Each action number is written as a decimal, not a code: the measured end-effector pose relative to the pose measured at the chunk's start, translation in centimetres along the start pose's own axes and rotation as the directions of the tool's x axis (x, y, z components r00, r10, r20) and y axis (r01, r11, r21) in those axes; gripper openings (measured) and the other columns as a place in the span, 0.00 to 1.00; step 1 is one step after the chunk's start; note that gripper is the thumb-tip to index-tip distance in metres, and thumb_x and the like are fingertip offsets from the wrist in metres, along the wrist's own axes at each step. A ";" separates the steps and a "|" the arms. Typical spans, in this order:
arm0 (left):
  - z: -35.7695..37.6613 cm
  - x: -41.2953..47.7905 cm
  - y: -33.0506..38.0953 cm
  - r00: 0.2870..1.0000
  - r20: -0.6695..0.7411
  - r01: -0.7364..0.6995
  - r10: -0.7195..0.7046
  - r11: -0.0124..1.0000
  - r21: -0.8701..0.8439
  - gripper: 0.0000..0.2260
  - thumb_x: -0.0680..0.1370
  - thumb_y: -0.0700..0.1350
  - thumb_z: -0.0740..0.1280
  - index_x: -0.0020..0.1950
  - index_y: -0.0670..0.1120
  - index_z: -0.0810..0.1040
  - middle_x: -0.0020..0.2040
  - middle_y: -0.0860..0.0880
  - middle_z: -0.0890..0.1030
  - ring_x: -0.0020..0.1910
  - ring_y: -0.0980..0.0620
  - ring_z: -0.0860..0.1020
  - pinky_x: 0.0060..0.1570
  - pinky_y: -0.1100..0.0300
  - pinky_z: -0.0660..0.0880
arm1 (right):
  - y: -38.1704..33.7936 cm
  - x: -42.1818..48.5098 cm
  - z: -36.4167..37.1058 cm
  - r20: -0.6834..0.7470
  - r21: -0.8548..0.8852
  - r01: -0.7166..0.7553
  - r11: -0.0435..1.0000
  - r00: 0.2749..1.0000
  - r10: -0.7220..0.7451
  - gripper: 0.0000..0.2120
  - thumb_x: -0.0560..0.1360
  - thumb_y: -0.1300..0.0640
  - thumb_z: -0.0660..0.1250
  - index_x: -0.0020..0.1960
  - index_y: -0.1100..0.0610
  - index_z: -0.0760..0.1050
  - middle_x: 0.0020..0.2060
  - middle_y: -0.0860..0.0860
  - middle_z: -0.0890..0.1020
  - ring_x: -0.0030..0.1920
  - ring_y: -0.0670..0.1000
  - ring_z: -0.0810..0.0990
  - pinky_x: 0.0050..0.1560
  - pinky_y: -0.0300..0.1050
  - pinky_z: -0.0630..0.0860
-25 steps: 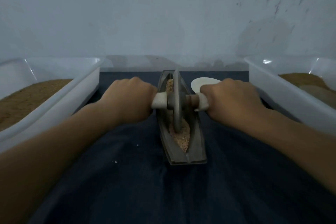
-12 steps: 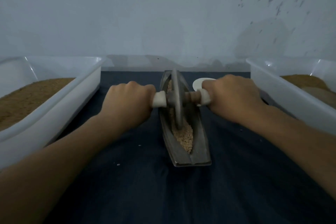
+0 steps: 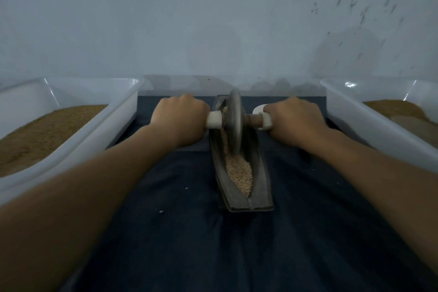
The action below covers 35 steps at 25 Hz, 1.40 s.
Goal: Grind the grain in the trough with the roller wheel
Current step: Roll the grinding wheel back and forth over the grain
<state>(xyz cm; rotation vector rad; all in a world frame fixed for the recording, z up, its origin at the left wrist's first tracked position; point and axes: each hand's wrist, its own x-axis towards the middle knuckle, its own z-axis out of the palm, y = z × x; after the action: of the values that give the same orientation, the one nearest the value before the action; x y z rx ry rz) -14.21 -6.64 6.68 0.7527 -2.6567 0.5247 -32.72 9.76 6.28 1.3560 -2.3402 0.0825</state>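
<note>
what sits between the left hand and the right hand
The roller wheel, upright on edge in the trough over the grain, with a white handle end showing on each side of it. The head view shows this.

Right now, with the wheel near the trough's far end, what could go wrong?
The roller wheel sits near the far tip of the trough; a forward push might run it off the end. The grain is heaped at the near end, so a hard pull back could spill it onto the dark cloth, where stray grains lie.
</note>
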 end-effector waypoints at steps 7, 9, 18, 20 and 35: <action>0.9 -4.3 -0.8 0.975 -0.194 -0.097 0.110 0.993 0.073 0.10 0.66 0.51 0.72 0.35 0.55 0.70 0.27 0.56 0.60 0.23 0.51 0.60 0.26 0.64 0.52 | 0.1 -5.0 -0.3 -0.287 -0.124 0.065 0.990 0.953 -0.099 0.22 0.59 0.50 0.78 0.34 0.48 0.63 0.25 0.42 0.56 0.22 0.46 0.53 0.30 0.34 0.49; 1.0 -1.6 0.0 0.996 -0.087 0.002 0.002 0.999 0.041 0.02 0.73 0.50 0.68 0.42 0.54 0.76 0.31 0.54 0.66 0.28 0.49 0.67 0.28 0.58 0.62 | -1.1 -1.7 -0.2 -0.164 -0.106 0.021 0.994 0.986 -0.038 0.12 0.66 0.51 0.75 0.38 0.48 0.71 0.28 0.46 0.70 0.26 0.50 0.66 0.29 0.39 0.59; -0.9 -4.2 -0.2 0.934 -0.293 -0.177 0.204 0.977 0.116 0.13 0.60 0.49 0.74 0.33 0.53 0.69 0.28 0.54 0.52 0.23 0.53 0.51 0.28 0.66 0.48 | 0.7 -6.8 0.5 -0.319 -0.009 0.121 0.993 0.941 -0.118 0.16 0.68 0.42 0.65 0.37 0.43 0.57 0.28 0.41 0.51 0.24 0.52 0.58 0.30 0.36 0.50; -0.8 -3.3 0.0 0.950 -0.244 -0.156 0.193 0.974 0.164 0.12 0.61 0.47 0.73 0.32 0.52 0.69 0.27 0.53 0.55 0.21 0.51 0.53 0.27 0.66 0.50 | 0.8 -6.0 1.1 -0.241 0.013 0.063 0.998 0.969 -0.057 0.13 0.70 0.43 0.64 0.36 0.42 0.60 0.27 0.41 0.56 0.26 0.52 0.62 0.30 0.36 0.50; 0.1 -1.1 0.7 0.990 -0.122 -0.050 0.071 0.984 0.173 0.04 0.72 0.45 0.69 0.41 0.50 0.75 0.30 0.51 0.64 0.26 0.48 0.66 0.27 0.58 0.60 | -0.6 -2.4 0.8 -0.154 -0.038 -0.038 0.999 0.988 0.032 0.07 0.68 0.50 0.70 0.36 0.46 0.71 0.28 0.44 0.67 0.26 0.48 0.65 0.28 0.38 0.59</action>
<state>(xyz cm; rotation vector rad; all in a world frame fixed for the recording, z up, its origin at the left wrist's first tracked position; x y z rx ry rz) -13.74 -5.68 6.02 0.6623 -2.5457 0.7966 -31.47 11.14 4.52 1.2438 -2.2252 0.1441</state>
